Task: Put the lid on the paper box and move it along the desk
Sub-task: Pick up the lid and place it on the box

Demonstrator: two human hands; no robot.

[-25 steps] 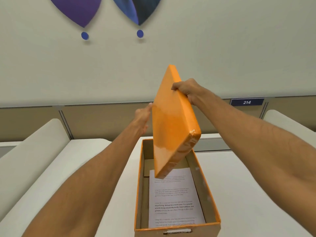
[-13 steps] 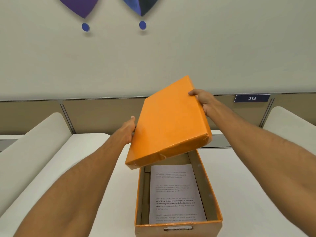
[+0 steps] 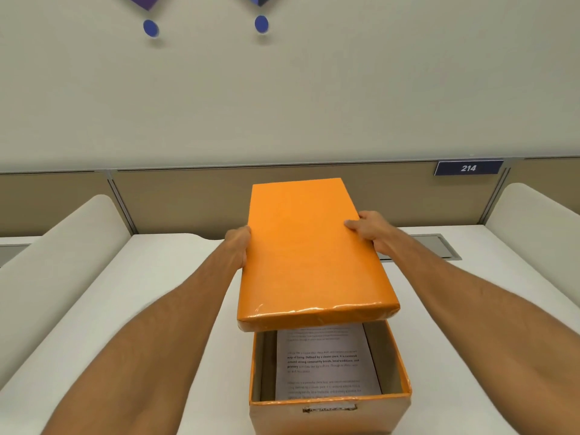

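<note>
An orange lid (image 3: 309, 255) hangs almost level over the far half of the open orange paper box (image 3: 329, 403). My left hand (image 3: 238, 244) grips the lid's left edge and my right hand (image 3: 370, 229) grips its right edge. The box stands on the white desk (image 3: 141, 309) near its front edge, with a handle slot in its near wall. Printed sheets of paper (image 3: 326, 365) lie flat inside the box; their far part is hidden under the lid.
White padded dividers (image 3: 56, 262) (image 3: 533, 227) rise on the left and right of the desk. A tan partition (image 3: 188, 199) with a blue "214" sign (image 3: 468, 167) runs along the back. A grey cable hatch (image 3: 439, 246) is set in the desk behind my right hand.
The lid has swung from standing nearly on edge to almost level, and has come down toward the box's opening. Both hands kept hold of its sides.
</note>
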